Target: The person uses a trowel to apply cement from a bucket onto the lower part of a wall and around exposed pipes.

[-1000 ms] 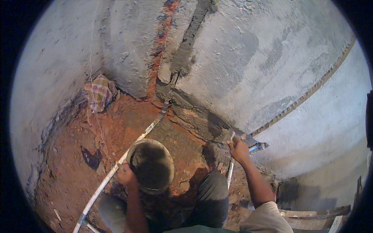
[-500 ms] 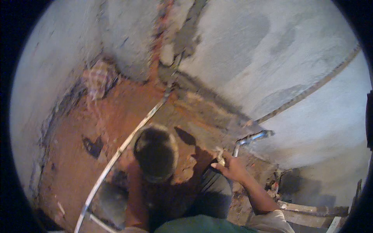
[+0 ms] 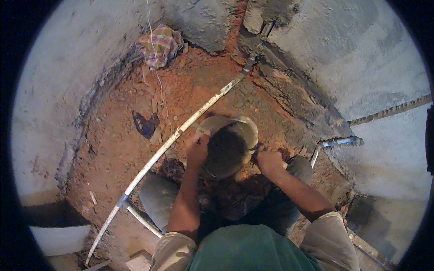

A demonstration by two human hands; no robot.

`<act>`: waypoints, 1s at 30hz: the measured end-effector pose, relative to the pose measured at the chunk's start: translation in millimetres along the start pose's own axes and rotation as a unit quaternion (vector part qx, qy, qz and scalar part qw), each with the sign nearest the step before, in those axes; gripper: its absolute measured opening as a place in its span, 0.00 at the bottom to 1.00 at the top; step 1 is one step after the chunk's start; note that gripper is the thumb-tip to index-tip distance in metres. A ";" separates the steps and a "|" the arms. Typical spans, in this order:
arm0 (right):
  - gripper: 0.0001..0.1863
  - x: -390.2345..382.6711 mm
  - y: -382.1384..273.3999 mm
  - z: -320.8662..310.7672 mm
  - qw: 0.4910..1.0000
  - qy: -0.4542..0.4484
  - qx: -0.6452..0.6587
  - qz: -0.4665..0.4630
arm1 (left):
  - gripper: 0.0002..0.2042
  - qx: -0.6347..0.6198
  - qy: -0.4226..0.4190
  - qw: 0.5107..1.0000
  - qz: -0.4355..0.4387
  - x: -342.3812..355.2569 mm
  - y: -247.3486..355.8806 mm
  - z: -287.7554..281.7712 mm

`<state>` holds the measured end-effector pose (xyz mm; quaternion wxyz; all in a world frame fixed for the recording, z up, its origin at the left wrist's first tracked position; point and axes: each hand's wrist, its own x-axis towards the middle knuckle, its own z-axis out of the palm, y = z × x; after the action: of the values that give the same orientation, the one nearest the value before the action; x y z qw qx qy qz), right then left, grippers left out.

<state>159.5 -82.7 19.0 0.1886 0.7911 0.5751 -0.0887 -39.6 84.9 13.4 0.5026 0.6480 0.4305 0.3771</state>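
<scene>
A round bucket with a dark inside sits between my knees. My left hand is closed on its left rim. My right hand is closed at the bucket's right side on a small pale-handled tool, apparently a trowel; its blade is hard to make out. A long white pipe runs diagonally past the bucket on the left, with a dark coupling at its upper end.
Rough red rubble floor meets plastered walls with cut channels. A blue-and-white pipe elbow is at the right wall. A checked cloth lies in the back corner; a pale container stands lower left.
My right hand with the tool has left the wall channel and moved down to the bucket. My view has tilted down, and both hands and bucket now appear nearer the middle.
</scene>
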 end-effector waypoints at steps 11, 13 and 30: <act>0.15 -11.2 -50.6 16.3 0.971 -0.123 0.202 -0.036 | 0.13 -0.005 -0.011 1.000 -0.025 -3.5 -7.4 -4.4; 0.17 -13.0 -54.0 28.4 0.966 -0.108 0.230 -0.038 | 0.13 -0.016 -0.014 0.999 -0.033 -3.2 -9.6 -6.2; 0.22 -25.0 -67.0 38.1 0.858 0.011 0.510 -0.061 | 0.17 0.072 0.053 0.996 0.030 10.3 -23.2 6.4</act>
<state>91.1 -102.0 -20.1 -0.2533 0.7411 0.4982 -0.3722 -34.4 95.3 -10.0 0.4200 0.6741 0.4627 0.3938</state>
